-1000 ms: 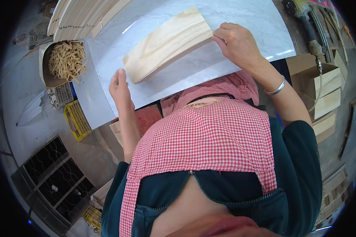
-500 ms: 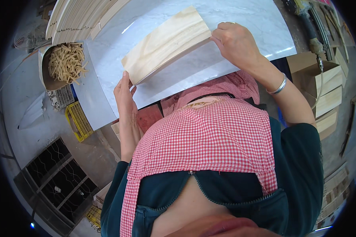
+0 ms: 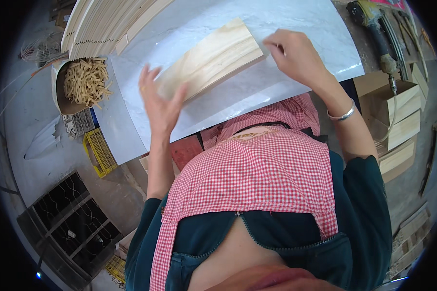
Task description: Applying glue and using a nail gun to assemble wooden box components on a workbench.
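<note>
A pale wooden board piece (image 3: 223, 53) with visible grain and a thick front edge lies slanted on the white marbled tabletop (image 3: 315, 29). My left hand (image 3: 160, 104) is at its left end, fingers and thumb spread, slightly smeared by motion; whether it touches the wood I cannot tell. Just off the board's right end is my right hand (image 3: 296, 56), fingers loosely bent and nothing seen in them. A small gap separates it from the wood.
Long thin wooden strips (image 3: 104, 29) are stacked at the far left. Beside them stands a carton of small wood pieces (image 3: 87, 82). An air nail gun with a hose (image 3: 374, 34) lies at the right, above a cardboard box (image 3: 374, 92). A yellow crate (image 3: 101, 153) sits lower left.
Both hands have let go of the board, which now lies lower to the table. My left hand has moved up with fingers spread; my right hand has drawn slightly away to the right.
</note>
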`<state>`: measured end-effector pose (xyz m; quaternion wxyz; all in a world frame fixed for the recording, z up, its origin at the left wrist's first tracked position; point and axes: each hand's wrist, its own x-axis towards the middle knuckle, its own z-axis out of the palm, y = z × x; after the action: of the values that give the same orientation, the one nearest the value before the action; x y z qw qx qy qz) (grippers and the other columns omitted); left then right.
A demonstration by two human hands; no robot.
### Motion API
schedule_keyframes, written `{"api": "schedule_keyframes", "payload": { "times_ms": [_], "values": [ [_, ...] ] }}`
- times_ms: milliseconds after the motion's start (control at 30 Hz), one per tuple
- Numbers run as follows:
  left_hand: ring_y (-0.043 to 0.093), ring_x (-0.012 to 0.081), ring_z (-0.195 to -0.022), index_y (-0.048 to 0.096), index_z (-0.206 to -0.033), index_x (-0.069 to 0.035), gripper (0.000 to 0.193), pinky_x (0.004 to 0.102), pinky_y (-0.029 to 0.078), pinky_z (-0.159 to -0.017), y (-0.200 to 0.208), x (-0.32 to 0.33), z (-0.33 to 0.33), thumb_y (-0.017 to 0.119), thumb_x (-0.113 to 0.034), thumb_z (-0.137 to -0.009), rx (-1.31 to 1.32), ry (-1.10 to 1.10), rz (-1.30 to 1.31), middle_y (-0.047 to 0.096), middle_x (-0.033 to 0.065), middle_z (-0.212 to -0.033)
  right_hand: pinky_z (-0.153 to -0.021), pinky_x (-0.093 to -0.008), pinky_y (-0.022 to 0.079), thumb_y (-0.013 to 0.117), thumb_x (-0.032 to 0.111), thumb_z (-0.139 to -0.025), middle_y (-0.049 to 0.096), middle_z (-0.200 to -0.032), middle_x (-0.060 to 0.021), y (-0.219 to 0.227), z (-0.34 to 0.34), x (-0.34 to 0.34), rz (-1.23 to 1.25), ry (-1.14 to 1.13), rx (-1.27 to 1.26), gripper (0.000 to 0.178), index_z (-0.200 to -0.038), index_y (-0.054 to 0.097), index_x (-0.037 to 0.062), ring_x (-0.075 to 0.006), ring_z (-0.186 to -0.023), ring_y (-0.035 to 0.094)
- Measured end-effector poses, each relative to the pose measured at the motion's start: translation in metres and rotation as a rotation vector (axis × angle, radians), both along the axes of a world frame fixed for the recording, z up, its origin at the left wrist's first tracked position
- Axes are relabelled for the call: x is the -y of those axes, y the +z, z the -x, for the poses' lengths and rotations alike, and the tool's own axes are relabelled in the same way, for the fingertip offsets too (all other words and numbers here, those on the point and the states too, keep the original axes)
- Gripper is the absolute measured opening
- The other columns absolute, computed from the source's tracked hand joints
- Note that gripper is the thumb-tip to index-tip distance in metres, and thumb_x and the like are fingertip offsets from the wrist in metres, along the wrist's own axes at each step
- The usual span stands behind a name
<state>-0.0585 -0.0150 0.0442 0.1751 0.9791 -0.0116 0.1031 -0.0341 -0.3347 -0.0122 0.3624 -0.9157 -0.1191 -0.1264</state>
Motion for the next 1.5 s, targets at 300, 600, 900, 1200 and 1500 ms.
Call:
{"api": "schedule_keyframes", "payload": {
  "times_ms": [300,600,900,1200,1500],
  "values": [
    [0.043,0.0395,-0.136,0.060,-0.112,-0.007,0.062,0.0528,0.032,-0.113,-0.024,0.092,-0.050,0.090,-0.035,-0.066,-0.053,-0.615,0.008,0.043,0.0235,-0.151,-0.063,-0.0320,0.052,0.073,0.015,-0.084,0.066,-0.086,-0.0106,-0.020,-0.035,-0.047,-0.389,-0.245,0.042,0.015,-0.086,0.075,0.0001,-0.0217,-0.065,0.062],
    [0.042,0.0383,-0.132,0.057,-0.099,-0.008,0.052,0.0516,0.033,-0.110,-0.030,0.096,-0.061,0.091,-0.028,-0.064,-0.142,-0.610,0.102,0.049,0.0219,-0.140,-0.064,-0.0284,0.054,0.074,0.008,-0.084,0.067,-0.084,-0.0096,-0.026,-0.038,-0.055,-0.389,-0.307,0.044,0.014,-0.093,0.074,-0.0026,-0.0178,-0.067,0.063],
    [0.042,0.0385,-0.129,0.056,-0.092,-0.008,0.049,0.0493,0.036,-0.106,-0.033,0.095,-0.061,0.089,-0.024,-0.059,-0.167,-0.595,0.174,0.049,0.0202,-0.136,-0.066,-0.0285,0.054,0.072,0.007,-0.085,0.069,-0.086,-0.0099,-0.026,-0.036,-0.058,-0.341,-0.308,0.024,0.014,-0.095,0.073,-0.0022,-0.0183,-0.069,0.064],
    [0.045,0.0388,-0.124,0.056,-0.089,-0.007,0.049,0.0486,0.037,-0.105,-0.036,0.096,-0.067,0.088,-0.029,-0.058,-0.111,-0.593,0.188,0.052,0.0198,-0.133,-0.065,-0.0283,0.050,0.067,0.003,-0.087,0.068,-0.085,-0.0066,-0.017,-0.003,-0.016,-0.428,-0.189,0.004,0.012,-0.097,0.073,0.0014,-0.0159,-0.068,0.058],
    [0.047,0.0406,-0.126,0.055,-0.099,-0.002,0.048,0.0462,0.039,-0.106,-0.025,0.098,-0.058,0.083,-0.021,-0.066,-0.184,-0.529,0.199,0.049,0.0215,-0.141,-0.070,-0.0397,0.048,0.065,0.014,-0.083,0.056,-0.082,-0.0088,-0.042,0.020,-0.027,-0.109,-0.061,0.233,0.009,-0.081,0.059,0.0070,-0.0289,-0.073,0.056]
  ]
}}
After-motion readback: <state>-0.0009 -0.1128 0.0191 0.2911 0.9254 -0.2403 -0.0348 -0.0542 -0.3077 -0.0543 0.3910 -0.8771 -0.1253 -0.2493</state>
